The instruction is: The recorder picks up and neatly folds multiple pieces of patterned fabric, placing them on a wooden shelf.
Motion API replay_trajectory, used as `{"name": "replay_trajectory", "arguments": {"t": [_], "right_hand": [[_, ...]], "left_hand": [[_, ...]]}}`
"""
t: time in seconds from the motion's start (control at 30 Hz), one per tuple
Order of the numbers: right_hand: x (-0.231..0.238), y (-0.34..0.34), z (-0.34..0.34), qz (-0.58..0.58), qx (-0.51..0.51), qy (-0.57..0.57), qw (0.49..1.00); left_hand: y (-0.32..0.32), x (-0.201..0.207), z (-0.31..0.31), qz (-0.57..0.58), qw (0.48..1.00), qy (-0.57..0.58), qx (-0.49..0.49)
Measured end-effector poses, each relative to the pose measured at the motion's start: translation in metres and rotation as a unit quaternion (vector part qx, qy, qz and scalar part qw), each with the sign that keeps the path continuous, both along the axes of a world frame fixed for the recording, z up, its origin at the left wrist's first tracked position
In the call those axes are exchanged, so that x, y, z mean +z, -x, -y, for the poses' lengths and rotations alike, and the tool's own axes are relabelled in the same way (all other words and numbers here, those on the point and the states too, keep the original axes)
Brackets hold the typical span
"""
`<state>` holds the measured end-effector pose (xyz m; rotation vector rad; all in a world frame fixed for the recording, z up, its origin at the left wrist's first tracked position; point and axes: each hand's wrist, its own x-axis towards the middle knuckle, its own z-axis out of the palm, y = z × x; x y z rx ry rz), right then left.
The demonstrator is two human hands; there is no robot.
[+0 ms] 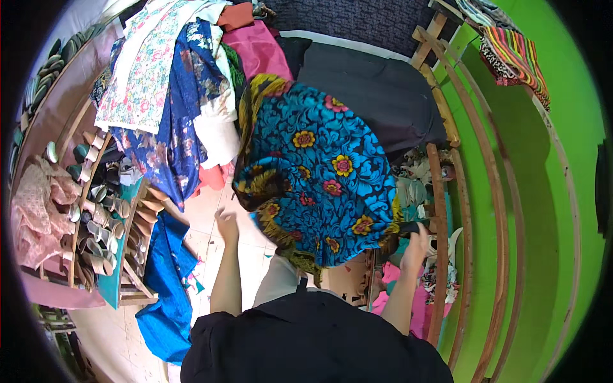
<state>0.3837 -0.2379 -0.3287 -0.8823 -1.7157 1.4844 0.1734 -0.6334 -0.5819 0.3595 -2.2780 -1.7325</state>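
A large blue and black cloth (319, 172) with yellow and pink flowers and a yellow-green border bulges out in front of me. Its upper left part folds over itself. Left of the cloth and apart from it is my left hand (226, 223), fingers loosely apart and holding nothing. My right hand (415, 247) is raised beside the cloth's lower right edge, near a small dark patch. Motion blurs its fingers, so whether it touches the cloth does not show.
Draped fabrics (150, 70) hang over the far left. A black-covered surface (364, 83) lies behind the cloth. Racks of shoes (105, 230) stand at left, beside a blue cloth (169, 281) on the floor. Wooden rails (491, 191) line the green wall; striped textiles (517, 57) hang above.
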Motion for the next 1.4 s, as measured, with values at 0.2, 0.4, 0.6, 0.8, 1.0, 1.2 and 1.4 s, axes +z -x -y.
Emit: {"name": "replay_trajectory", "arguments": {"t": [0.2, 0.4, 0.6, 0.8, 1.0, 1.2, 1.4], "right_hand": [[-0.006, 0.015, 0.045, 0.026, 0.267, -0.157, 0.951], [0.045, 0.017, 0.068, -0.004, 0.322, -0.264, 0.909], [0.067, 0.007, 0.063, -0.029, 0.253, -0.283, 0.925], [0.075, 0.013, 0.058, -0.001, 0.293, -0.261, 0.92], [0.071, 0.011, 0.068, -0.032, 0.257, -0.258, 0.931], [0.035, 0.026, 0.058, -0.013, 0.171, -0.226, 0.959], [0.044, 0.043, 0.066, -0.166, 0.349, -0.074, 0.919]], "left_hand": [[-0.056, 0.221, -0.125, 0.017, 0.909, -0.079, -0.408], [-0.132, 0.28, -0.181, -0.125, 0.845, 0.046, -0.518], [-0.136, 0.274, -0.19, -0.197, 0.87, 0.067, -0.447], [-0.123, 0.293, -0.184, 0.059, 0.823, -0.255, -0.505], [-0.12, 0.318, -0.178, -0.123, 0.849, 0.025, -0.514], [-0.095, 0.34, -0.176, -0.149, 0.871, -0.02, -0.468], [-0.063, 0.369, -0.171, -0.182, 0.855, 0.108, -0.473]]}}
